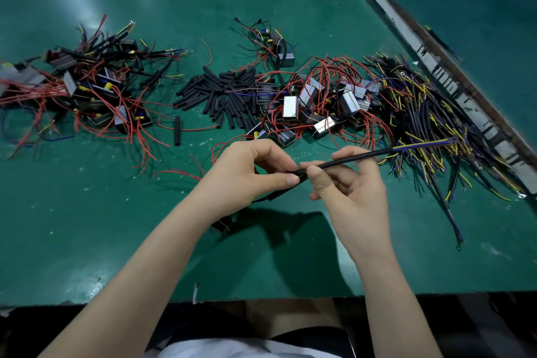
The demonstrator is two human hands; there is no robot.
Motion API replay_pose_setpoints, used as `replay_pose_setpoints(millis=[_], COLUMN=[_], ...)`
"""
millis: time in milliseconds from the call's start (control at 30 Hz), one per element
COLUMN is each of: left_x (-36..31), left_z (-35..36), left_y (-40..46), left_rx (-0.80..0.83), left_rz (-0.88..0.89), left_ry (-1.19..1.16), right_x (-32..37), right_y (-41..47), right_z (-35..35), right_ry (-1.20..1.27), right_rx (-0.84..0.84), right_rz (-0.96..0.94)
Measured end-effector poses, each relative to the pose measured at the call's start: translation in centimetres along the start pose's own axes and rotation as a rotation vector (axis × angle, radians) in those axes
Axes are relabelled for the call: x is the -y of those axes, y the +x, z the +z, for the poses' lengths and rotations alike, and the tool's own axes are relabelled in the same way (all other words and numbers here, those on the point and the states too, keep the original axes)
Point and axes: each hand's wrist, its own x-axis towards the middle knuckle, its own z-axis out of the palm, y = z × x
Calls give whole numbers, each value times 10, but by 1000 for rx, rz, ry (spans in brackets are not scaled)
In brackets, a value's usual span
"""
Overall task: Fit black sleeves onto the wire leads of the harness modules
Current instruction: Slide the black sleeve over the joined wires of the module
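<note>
Above the green table, my left hand (255,171) pinches a black sleeve end (296,176) between thumb and fingers. My right hand (345,183) pinches the black sleeved lead (354,157) just to the right of it. The lead runs up and right, where yellow and purple wires (421,144) stick out of it. A black cable hangs down from under my left hand to a small module (222,225) beneath my wrist. A pile of loose black sleeves (220,93) lies at the table's middle. Unsleeved modules with red wires (308,102) lie right of it.
A heap of sleeved modules (87,81) sits at the left. A bundle of yellow, purple and black leads (430,113) spreads at the right, beside a worn metal strip (453,84) between two tables. One lone sleeve (177,131) lies apart.
</note>
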Motion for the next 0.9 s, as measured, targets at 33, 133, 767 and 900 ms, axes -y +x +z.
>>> replay_pose_setpoints(millis=[33, 133, 767, 900], left_x=[0, 0, 8, 5], left_z=[0, 2, -2, -25], left_y=[1, 1, 0, 2], left_rx=[-6, -24, 30, -78], left_rz=[12, 48, -26, -48], left_ry=[30, 101, 232, 43], right_x=[-1, -3, -11, -11], right_y=[-1, -1, 5, 13], right_z=[0, -2, -10, -6], right_ry=[-14, -41, 66, 116], right_rx=[1, -8, -114, -156], right_rz=[4, 24, 91, 106])
